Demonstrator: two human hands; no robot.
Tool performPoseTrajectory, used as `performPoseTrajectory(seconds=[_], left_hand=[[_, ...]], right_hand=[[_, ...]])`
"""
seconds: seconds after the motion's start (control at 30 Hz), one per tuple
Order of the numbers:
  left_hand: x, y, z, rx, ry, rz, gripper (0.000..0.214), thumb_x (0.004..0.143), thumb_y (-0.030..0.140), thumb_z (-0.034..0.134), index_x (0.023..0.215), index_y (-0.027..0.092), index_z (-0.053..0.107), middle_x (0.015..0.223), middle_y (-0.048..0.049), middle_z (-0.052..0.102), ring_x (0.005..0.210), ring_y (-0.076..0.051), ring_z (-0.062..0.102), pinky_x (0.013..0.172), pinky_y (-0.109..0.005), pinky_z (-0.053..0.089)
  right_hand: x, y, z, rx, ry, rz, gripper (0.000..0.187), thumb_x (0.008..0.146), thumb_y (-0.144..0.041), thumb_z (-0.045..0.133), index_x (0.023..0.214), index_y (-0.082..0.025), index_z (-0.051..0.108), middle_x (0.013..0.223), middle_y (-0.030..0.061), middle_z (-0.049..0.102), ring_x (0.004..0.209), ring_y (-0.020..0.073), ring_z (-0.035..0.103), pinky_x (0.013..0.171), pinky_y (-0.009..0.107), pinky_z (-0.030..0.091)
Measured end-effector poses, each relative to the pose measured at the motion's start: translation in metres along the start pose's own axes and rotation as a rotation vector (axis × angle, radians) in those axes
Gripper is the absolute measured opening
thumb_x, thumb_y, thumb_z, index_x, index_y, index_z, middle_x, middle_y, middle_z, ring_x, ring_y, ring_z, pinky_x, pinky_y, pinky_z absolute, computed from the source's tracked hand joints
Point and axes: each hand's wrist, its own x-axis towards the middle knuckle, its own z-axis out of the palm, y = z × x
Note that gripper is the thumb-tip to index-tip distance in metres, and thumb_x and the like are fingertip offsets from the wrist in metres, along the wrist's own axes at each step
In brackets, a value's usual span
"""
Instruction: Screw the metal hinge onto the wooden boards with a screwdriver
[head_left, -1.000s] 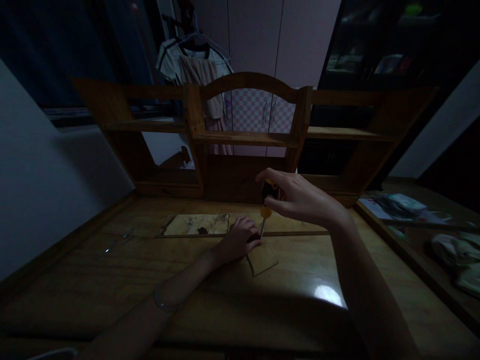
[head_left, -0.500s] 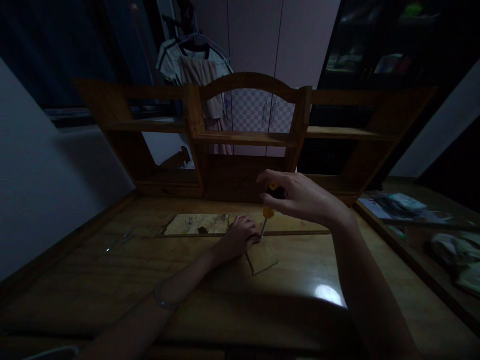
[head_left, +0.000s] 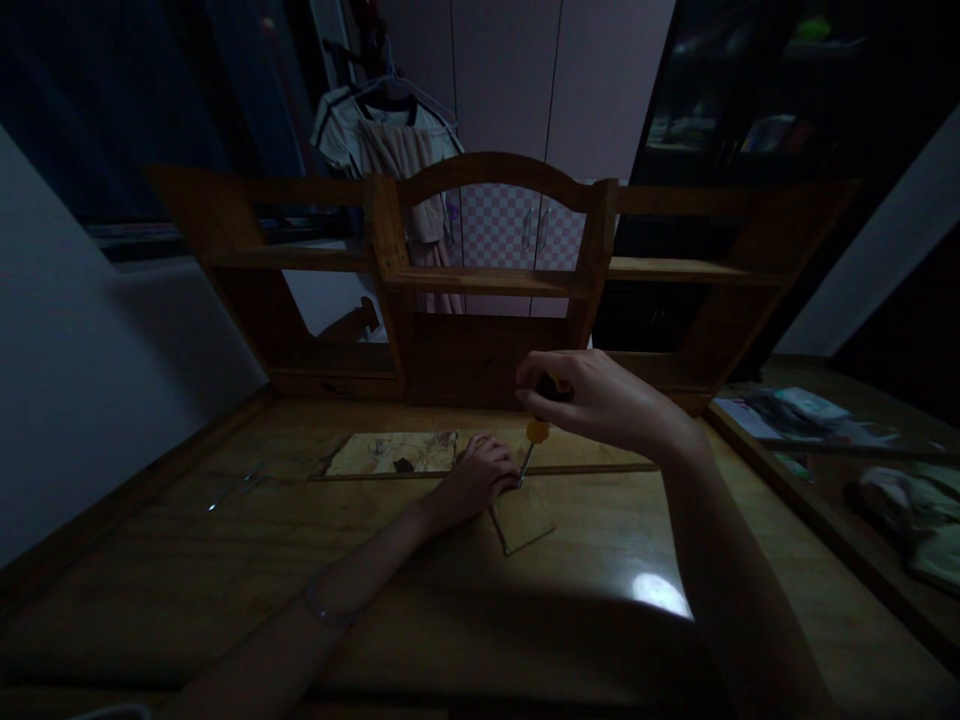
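Observation:
My right hand is closed round the yellow and black handle of a screwdriver, seen from above. The shaft slants down and left to a tip beside the fingertips of my left hand. That left hand lies low, fingers curled, at the far end of a small square wooden board; its fingertips hide the spot where the tip meets the wood. Behind it stretches a long narrow wooden board, whose left part has a pale, stained, peeling surface. Whatever lies beneath my left palm is hidden.
All this lies on a wooden desktop. Small thin metal pieces rest at the left. A wooden shelf unit stands across the back edge. Papers and bags sit on a surface to the right, beyond a raised wooden edge.
The fingers of my right hand, loosely spread around the screwdriver handle before, have closed on it. My left hand stays where it was.

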Motion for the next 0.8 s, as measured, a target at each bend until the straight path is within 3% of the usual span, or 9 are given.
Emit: performPoseTrajectory(seconds=[0.13, 0.4, 0.7, 0.8], left_hand=[[-0.0006, 0.0039, -0.0029, -0.014, 0.016, 0.002, 0.009, 0.090, 0.028, 0.062, 0.089, 0.020, 0.068, 0.089, -0.0024, 0.061, 0.098, -0.019, 0.050, 0.100, -0.039, 0.030], [0.0000, 0.0085, -0.0061, -0.025, 0.033, -0.008, 0.012, 0.087, 0.029, 0.067, 0.084, 0.018, 0.064, 0.088, -0.0019, 0.059, 0.097, -0.019, 0.049, 0.100, -0.038, 0.031], [-0.0004, 0.0075, -0.0052, 0.003, 0.042, 0.010, 0.016, 0.087, 0.033, 0.066, 0.087, 0.018, 0.061, 0.091, -0.0032, 0.058, 0.098, -0.020, 0.049, 0.098, -0.038, 0.033], [-0.0005, 0.0067, -0.0044, 0.008, 0.045, 0.002, 0.016, 0.086, 0.033, 0.068, 0.088, 0.018, 0.061, 0.092, -0.0037, 0.058, 0.098, -0.021, 0.049, 0.098, -0.039, 0.033]], right_hand=[[0.0017, 0.0019, 0.0038, -0.023, 0.026, 0.009, 0.011, 0.094, -0.025, 0.055, 0.092, -0.020, 0.065, 0.077, -0.0004, 0.062, 0.068, 0.0140, 0.055, 0.062, 0.024, 0.034], [-0.0027, -0.0007, -0.0005, -0.033, 0.010, -0.016, 0.024, 0.085, -0.024, 0.062, 0.109, -0.020, 0.060, 0.099, 0.0030, 0.062, 0.088, 0.0197, 0.058, 0.081, 0.028, 0.040], [-0.0005, 0.0009, 0.0023, -0.035, -0.004, 0.003, 0.006, 0.094, -0.025, 0.058, 0.094, -0.020, 0.062, 0.086, 0.0008, 0.062, 0.078, 0.0166, 0.057, 0.073, 0.025, 0.039], [-0.0006, 0.0005, 0.0032, -0.013, -0.004, -0.035, 0.010, 0.091, -0.020, 0.059, 0.101, -0.021, 0.061, 0.092, 0.0006, 0.062, 0.080, 0.0161, 0.057, 0.074, 0.025, 0.039]])
